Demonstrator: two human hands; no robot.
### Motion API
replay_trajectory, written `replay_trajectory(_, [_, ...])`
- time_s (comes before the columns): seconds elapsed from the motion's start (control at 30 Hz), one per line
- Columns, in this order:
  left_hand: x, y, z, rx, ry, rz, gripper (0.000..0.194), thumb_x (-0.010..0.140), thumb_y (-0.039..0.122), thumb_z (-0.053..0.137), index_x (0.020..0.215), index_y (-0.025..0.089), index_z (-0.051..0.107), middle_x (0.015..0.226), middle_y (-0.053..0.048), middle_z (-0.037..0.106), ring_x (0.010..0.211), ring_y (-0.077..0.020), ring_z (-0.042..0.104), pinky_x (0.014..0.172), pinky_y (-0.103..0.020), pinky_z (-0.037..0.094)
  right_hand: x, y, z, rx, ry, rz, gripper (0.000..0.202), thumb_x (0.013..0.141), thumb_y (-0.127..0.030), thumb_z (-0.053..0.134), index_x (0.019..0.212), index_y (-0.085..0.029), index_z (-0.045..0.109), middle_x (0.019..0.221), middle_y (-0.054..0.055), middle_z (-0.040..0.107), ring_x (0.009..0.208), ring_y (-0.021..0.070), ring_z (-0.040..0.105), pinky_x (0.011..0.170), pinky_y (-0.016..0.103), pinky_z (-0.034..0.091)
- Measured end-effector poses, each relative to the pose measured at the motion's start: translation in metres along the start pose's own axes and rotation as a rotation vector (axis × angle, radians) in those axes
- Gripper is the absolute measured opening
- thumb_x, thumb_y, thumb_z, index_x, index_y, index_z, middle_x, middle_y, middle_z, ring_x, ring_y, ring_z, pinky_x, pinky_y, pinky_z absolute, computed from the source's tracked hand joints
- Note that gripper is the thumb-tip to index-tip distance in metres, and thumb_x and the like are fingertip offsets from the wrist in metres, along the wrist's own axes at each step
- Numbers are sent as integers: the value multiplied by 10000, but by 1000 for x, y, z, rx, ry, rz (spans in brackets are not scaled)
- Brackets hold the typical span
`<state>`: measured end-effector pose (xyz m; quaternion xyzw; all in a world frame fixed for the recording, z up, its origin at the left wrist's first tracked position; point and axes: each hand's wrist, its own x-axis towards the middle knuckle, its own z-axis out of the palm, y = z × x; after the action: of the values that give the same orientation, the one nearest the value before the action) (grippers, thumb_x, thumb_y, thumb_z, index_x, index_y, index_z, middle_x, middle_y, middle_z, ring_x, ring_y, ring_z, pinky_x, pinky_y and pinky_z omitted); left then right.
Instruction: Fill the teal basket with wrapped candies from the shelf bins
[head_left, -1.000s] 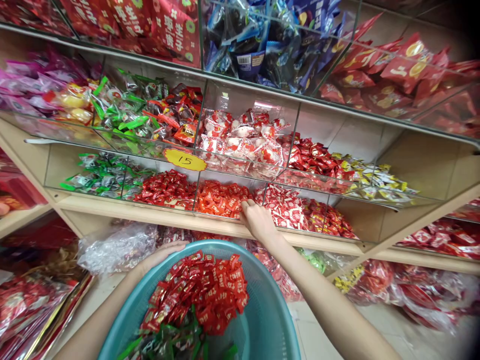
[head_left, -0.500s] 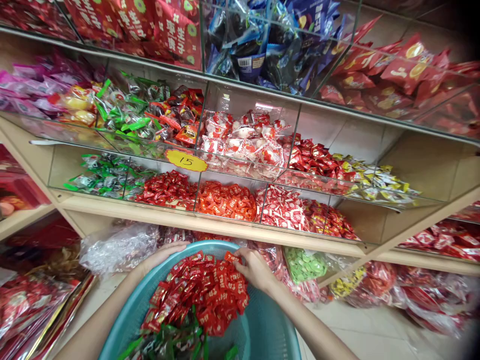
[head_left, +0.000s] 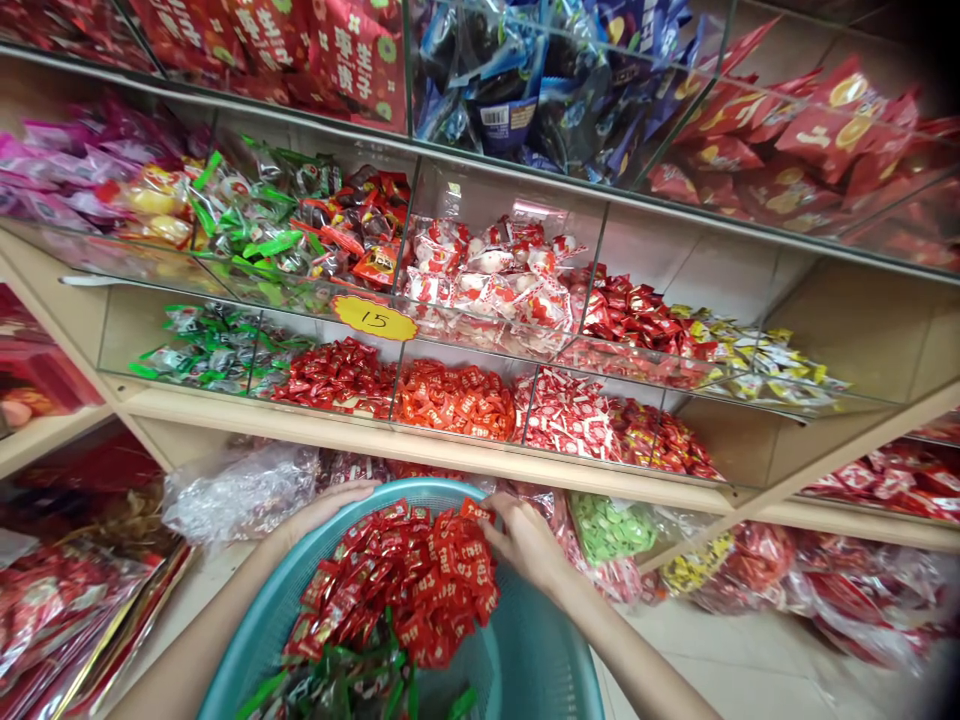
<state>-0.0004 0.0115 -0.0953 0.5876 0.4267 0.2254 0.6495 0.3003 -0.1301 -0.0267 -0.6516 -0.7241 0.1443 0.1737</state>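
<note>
A teal plastic basket (head_left: 540, 640) sits low in the view, already part-filled: a heap of red-wrapped candies (head_left: 405, 570) takes up its twelve o'clock side, and green-wrapped candies (head_left: 337, 685) lie at about seven o'clock, touching the red heap. Bare wall shows from three to four o'clock, so I judge there is room left. The shelf bins beyond are still well stocked: orange-red candies (head_left: 457, 400) between twelve and one o'clock from the basket, dark red candies (head_left: 337, 375) between eleven and twelve, green packets (head_left: 217, 345) towards half past ten, and red-and-white candies (head_left: 570, 415) around half past one. The left hand (head_left: 322, 510) lies at the basket's eleven o'clock rim, its forearm rising along the basket's left flank and its fingers stretched along the edge; the thumb is hidden, so I cannot tell how firmly it grips. The right hand (head_left: 529, 540) comes in from four o'clock and hangs over the rim at about one, wrist bent, knuckles up and fingers curled towards the red heap. Thumb and forefinger are beside its topmost packets, but whether they pinch one I cannot tell.
</note>
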Motion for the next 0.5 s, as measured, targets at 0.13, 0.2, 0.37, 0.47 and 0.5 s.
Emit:
replay_trajectory(0.13, [1,-1,-1,9,-7,6,517,702,432,631,1143,163,631,1257,-74,596,1198,-272,508,1068,-354,329,-14,2,-3,-86,-32,31,228,880,-253,449,1053,-185,582,1013,76,648,904,193,617,766,253,409])
replay_trajectory(0.2, [1,0,0,18,-5,6,509,703,438,629,1137,173,636,1269,-66,587,1205,-269,503,1067,-343,331,-20,3,-5,-120,-44,39,222,883,-255,444,1039,-184,585,1009,78,642,943,200,605,780,258,405])
replay_trajectory(0.37, [-2,4,1,82,5,12,494,708,447,617,1131,193,640,1293,-49,565,1250,-248,461,1073,-315,327,-30,-1,-12,-140,-66,22,200,890,-245,429,1017,-192,573,1000,74,630,926,194,601,748,258,410])
replay_trajectory(0.47, [-6,9,3,107,10,33,465,714,446,606,1104,197,655,1297,-40,562,1270,-250,436,1086,-326,313,-36,-6,-12,-120,-89,-3,188,891,-239,431,1018,-201,566,977,65,628,905,185,599,738,255,413])
replay_trajectory(0.5, [-7,10,3,115,14,39,457,712,445,605,1094,201,661,1301,-36,559,1270,-251,436,1092,-331,305,-38,-8,-11,-111,-98,-22,180,890,-235,437,1010,-203,566,970,61,626,913,184,595,742,254,414])
